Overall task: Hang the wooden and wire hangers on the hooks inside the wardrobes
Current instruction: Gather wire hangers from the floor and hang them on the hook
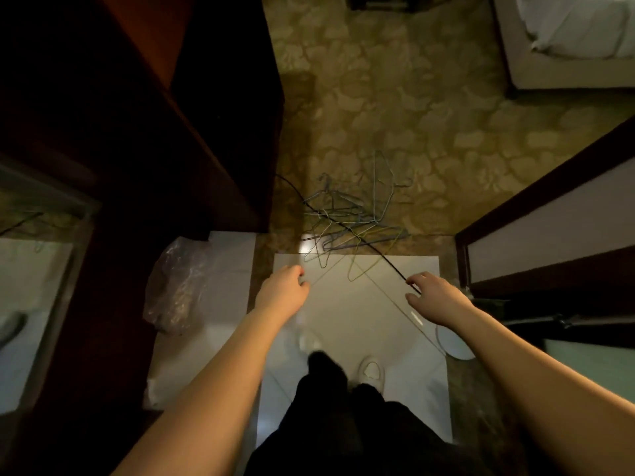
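A tangled pile of thin wire hangers [350, 223] in blue, green and yellow lies on the floor, half on the patterned carpet and half on the white tile. My left hand [283, 292] hovers just short of the pile's near-left edge, fingers loosely curled and holding nothing. Off to the near-right of the pile, my right hand [434, 297] has its fingers spread, holding nothing. A thin black rod or cable [374, 247] crosses the pile and runs in under my right fingertips. The dark wooden wardrobe [192, 132] stands at the left; its inside and hooks are not visible.
A crumpled clear plastic bag [175, 283] lies on the tile left of my left arm. A dark-framed door [549, 218] stands at the right. A bed corner [567, 39] is at the far right. My white shoes [371, 369] stand on the tile below my hands.
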Motion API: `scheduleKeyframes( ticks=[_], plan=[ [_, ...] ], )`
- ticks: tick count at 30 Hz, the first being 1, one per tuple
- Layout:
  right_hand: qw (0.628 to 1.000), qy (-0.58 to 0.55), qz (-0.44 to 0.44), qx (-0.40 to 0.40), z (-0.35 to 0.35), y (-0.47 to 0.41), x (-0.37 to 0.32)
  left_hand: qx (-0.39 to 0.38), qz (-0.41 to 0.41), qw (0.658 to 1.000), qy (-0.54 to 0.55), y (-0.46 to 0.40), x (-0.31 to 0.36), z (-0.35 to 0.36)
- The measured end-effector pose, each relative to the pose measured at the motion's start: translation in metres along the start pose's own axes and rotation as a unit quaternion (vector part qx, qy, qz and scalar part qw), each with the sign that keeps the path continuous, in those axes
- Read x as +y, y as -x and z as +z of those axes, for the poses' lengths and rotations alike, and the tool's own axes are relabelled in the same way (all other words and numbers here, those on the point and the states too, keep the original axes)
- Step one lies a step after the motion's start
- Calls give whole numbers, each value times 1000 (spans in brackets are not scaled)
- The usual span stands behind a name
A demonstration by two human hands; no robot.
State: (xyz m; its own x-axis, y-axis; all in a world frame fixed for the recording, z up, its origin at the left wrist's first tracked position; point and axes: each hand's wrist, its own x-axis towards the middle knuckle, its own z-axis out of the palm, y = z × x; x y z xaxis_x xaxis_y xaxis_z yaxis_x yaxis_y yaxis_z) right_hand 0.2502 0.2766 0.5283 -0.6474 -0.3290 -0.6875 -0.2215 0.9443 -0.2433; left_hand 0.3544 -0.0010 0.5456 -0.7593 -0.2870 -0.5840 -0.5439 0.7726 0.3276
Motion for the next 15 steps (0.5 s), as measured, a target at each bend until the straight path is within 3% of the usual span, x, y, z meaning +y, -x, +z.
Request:
scheduleKeyframes(
  ticks=[8, 15],
  plan=[
    [998, 5, 42, -42, -3, -174, 9, -69, 20, 997, -17, -195, -2, 9],
    [994, -21, 84, -66, 39, -338, 30, -126, -37, 990, -43, -349, -47, 76]
  ],
)
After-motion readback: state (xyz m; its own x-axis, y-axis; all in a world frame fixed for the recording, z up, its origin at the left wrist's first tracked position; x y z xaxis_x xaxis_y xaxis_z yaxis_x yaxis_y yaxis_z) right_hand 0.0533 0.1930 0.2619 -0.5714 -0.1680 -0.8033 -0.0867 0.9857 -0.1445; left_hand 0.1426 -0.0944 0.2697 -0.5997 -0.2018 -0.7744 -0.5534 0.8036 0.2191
